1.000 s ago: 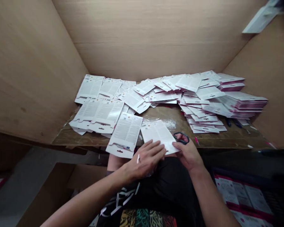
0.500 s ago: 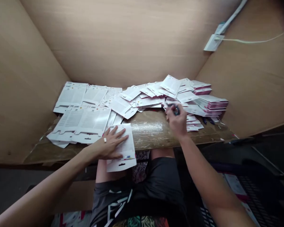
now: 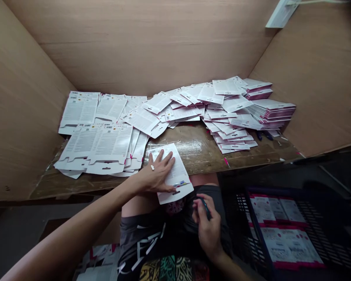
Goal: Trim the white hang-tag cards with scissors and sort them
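Observation:
My left hand [image 3: 158, 173] lies spread over a white printed card [image 3: 178, 168] at the table's front edge, its fingers apart. The card's lower end, with a hang slot, sticks out past the edge over my lap. My right hand [image 3: 207, 222] is above my thigh, its fingers closed round a small dark teal tool [image 3: 205, 208], mostly hidden by the fingers. Flat white cards [image 3: 96, 144] lie in overlapping stacks on the left. A heap of white packets [image 3: 228, 125] with pink edges spreads over the right half.
Neat stacks of packets [image 3: 276, 113] stand at the right wall. A dark blue object [image 3: 265, 135] lies beside them. A dark blue crate [image 3: 260, 249] holding pink and white packs sits low at the right. Wooden panels [image 3: 158, 43] enclose the table [image 3: 190, 144].
My right hand has come back from the packet heap to above my lap, still closed round the tool. Another packet lies on top of the heap. The view has shifted down.

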`<action>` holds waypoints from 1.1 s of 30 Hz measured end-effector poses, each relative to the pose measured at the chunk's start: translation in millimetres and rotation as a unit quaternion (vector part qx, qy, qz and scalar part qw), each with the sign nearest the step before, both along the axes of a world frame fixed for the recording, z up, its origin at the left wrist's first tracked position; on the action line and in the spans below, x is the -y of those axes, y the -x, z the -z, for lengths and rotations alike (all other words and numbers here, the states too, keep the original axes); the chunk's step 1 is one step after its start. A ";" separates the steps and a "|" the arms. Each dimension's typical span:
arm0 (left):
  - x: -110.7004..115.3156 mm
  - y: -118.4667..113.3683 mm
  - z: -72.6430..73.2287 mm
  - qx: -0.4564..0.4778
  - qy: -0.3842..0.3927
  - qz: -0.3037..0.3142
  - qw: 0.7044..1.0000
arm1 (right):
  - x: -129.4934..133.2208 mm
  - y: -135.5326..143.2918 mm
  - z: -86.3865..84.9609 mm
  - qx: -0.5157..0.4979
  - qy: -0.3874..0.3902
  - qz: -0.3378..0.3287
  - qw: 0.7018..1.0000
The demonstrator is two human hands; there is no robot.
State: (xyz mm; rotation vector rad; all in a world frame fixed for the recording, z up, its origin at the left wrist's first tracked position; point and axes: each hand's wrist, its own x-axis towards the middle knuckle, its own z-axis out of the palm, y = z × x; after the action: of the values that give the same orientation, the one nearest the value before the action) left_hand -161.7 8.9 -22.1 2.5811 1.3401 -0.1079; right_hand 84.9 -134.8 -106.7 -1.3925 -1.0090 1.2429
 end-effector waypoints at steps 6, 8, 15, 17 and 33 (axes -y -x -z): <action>5.6 -13.5 -7.5 -0.025 -0.001 0.017 1.000 | -19.0 37.3 -6.7 -0.236 0.169 -0.007 0.957; 10.2 -21.5 -4.8 -0.035 -0.033 0.029 0.998 | -33.1 43.2 -6.9 -0.230 0.155 -0.014 0.961; 22.9 -44.9 2.9 -0.042 -0.138 0.104 0.984 | -42.9 47.0 5.9 -0.174 0.119 0.010 0.978; 24.7 -51.2 0.3 -0.043 -0.135 0.121 0.983 | -43.2 45.0 4.6 -0.171 0.125 0.011 0.977; -9.1 -65.7 -11.2 -0.075 -0.106 0.023 0.991 | -51.1 21.0 -23.8 -0.147 0.126 -0.130 0.973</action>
State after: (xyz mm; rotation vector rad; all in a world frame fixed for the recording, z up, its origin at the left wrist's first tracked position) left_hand -96.0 18.0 -10.9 2.8321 1.4150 -0.1804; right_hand 63.9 -83.7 -83.0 -1.2401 -0.8664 1.7646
